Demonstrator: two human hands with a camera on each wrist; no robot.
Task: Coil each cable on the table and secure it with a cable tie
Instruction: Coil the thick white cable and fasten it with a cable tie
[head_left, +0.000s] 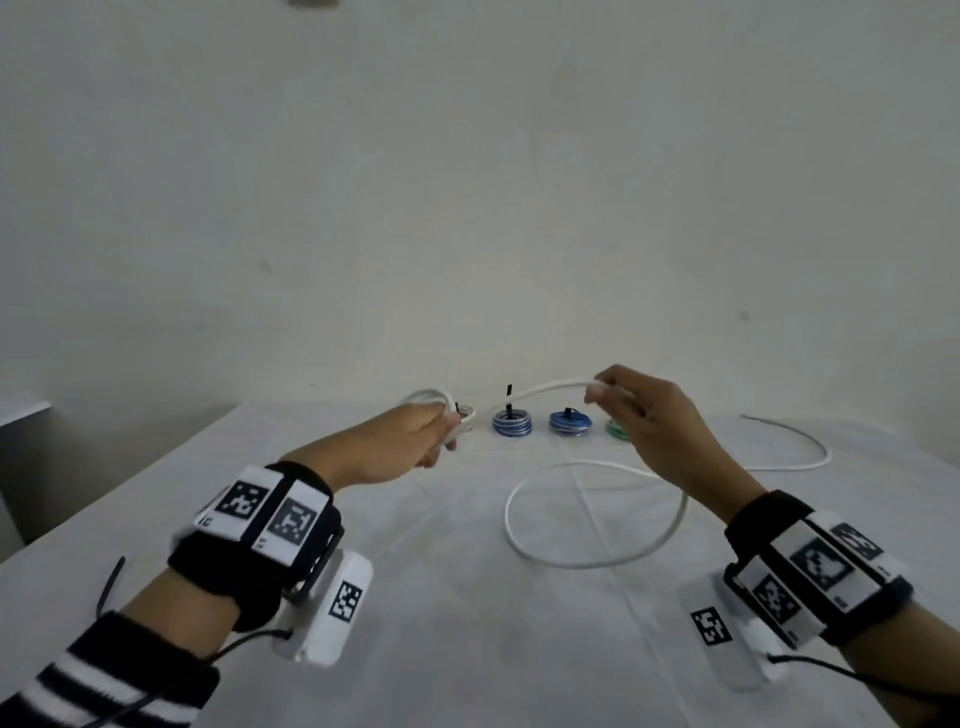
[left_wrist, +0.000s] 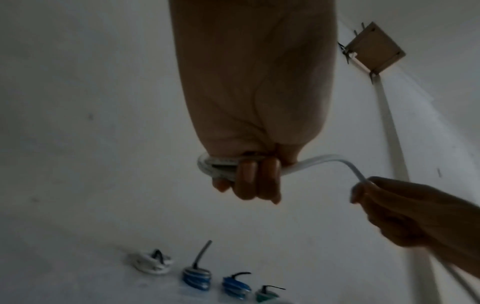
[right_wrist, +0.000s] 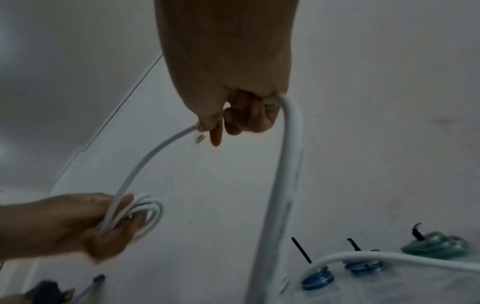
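A white cable (head_left: 550, 387) stretches in the air between both hands above the table. My left hand (head_left: 415, 441) grips a small coil of it (left_wrist: 218, 168), fingers curled round several loops (right_wrist: 140, 214). My right hand (head_left: 628, 410) pinches the cable further along between thumb and fingers (right_wrist: 215, 123). From there the cable drops (right_wrist: 283, 185) to the table, lies in one wide loop (head_left: 582, 519) and trails off to the right (head_left: 800, 457).
Along the table's far edge sit tied coils: a white one (left_wrist: 153, 263), two blue ones (head_left: 511, 422) (head_left: 570, 421) and a green one (head_left: 615, 431), each with a black tie. A loose black cable tie (head_left: 111, 584) lies at the left. White cloth (head_left: 415, 597) covers the table.
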